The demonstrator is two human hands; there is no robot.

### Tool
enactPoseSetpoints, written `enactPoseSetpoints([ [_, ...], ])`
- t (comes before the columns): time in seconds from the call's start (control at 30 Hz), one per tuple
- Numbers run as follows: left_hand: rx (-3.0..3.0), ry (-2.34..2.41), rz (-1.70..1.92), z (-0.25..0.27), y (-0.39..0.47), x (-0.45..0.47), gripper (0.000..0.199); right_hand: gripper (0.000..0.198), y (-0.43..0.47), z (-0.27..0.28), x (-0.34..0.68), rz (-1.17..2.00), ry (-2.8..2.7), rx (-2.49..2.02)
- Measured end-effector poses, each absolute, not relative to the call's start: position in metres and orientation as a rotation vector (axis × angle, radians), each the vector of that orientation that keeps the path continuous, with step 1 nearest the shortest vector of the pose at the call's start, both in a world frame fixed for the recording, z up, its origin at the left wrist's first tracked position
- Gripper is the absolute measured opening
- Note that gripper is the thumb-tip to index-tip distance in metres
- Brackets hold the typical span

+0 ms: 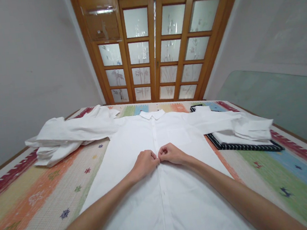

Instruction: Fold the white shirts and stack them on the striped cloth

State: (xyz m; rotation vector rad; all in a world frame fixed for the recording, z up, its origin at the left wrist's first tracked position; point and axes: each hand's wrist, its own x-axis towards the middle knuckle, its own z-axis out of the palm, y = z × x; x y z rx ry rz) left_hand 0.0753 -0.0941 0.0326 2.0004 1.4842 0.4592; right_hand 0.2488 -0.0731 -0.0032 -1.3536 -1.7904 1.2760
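A white button-up shirt (135, 202) lies spread face up, its collar (152, 114) at the far end and its sleeves stretched out to both sides. Over the middle of the front placket, my left hand (146, 161) and my right hand (172, 153) meet fingertip to fingertip. Both hands are closed in a pinch on the placket's edge. Whether a button sits between the fingers is hidden. Below them the placket runs straight toward me, with a buttonhole visible.
A patterned, striped cloth (94, 177) covers the surface underneath. Crumpled white clothing (53, 150) lies by the left sleeve. Folded black-edged fabric (245, 145) rests under the right sleeve. Beyond stand wooden doors with glass panes (138, 52); a greenish panel (276, 97) is at right.
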Motion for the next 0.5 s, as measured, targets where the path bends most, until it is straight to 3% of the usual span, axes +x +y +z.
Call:
enactPoseSetpoints([
  [0.5, 1.671, 1.393, 0.404, 0.025, -0.082, 0.071, 0.017, 0.005, -0.081, 0.012, 0.247, 1.25, -1.868, -1.281],
])
